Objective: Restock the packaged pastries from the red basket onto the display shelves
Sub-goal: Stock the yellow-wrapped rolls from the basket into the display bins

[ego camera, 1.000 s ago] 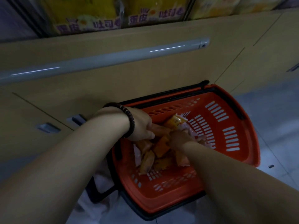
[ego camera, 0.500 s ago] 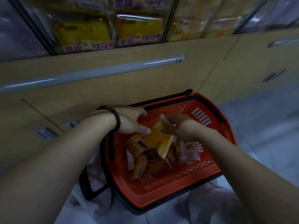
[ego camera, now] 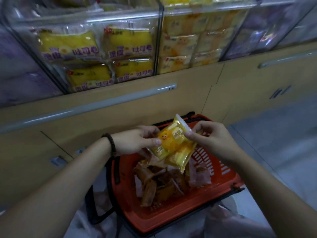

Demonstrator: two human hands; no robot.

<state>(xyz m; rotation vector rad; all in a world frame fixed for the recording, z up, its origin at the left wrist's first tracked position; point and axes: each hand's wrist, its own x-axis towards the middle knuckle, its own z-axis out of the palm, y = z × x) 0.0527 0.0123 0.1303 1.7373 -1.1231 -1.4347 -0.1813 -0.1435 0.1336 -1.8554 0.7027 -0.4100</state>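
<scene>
You hold yellow pastry packets (ego camera: 173, 143) just above red basket (ego camera: 171, 219). Your left hand (ego camera: 135, 141) pinches left edge, thumb on top, fingers curled under. Your right hand (ego camera: 211, 140) pinches upper right corner. Brown packets (ego camera: 154, 184) lie in basket. Behind, display shelves (ego camera: 158, 40) hold yellow packs (ego camera: 68, 47).

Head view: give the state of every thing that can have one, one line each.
Red basket: on the floor, wrapped pastries inside.
Yellow pastry packets: sealed, held above it.
Left hand: grips those packets.
Right hand: pinches them too.
Display shelves: stocked behind clear fronts.
</scene>
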